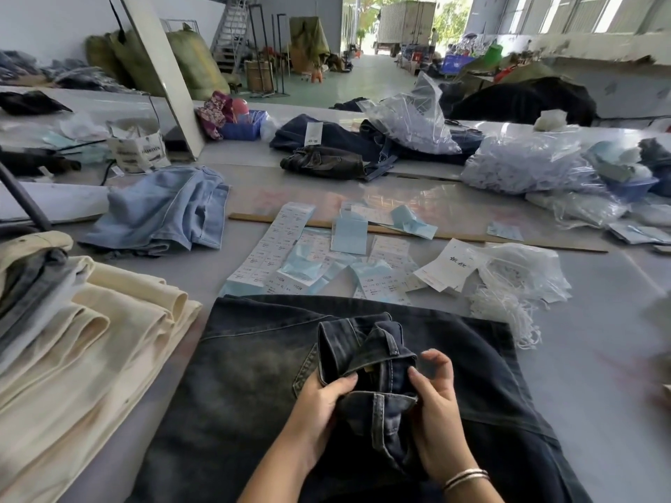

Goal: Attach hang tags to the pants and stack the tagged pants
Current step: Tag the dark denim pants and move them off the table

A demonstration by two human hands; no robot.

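Note:
Dark washed jeans (254, 386) lie spread on the grey table right in front of me. Their waistband (366, 350) is bunched up and lifted between my hands. My left hand (323, 397) grips the left side of the waistband, thumb on top. My right hand (435, 401) holds the right side near the belt loop, its thumb pressed on the denim and its fingers curled. White hang tags (448, 265) lie beyond the jeans, beside a bag of white strings (515, 281). Blue and white label sheets (316, 255) are scattered behind.
A stack of cream pants (90, 350) sits at my left, light blue jeans (163, 212) beyond it. A wooden ruler (454, 235) crosses the table. Dark jeans (337, 150) and clear plastic bags (526, 165) lie farther back, and a blue basket (241, 127).

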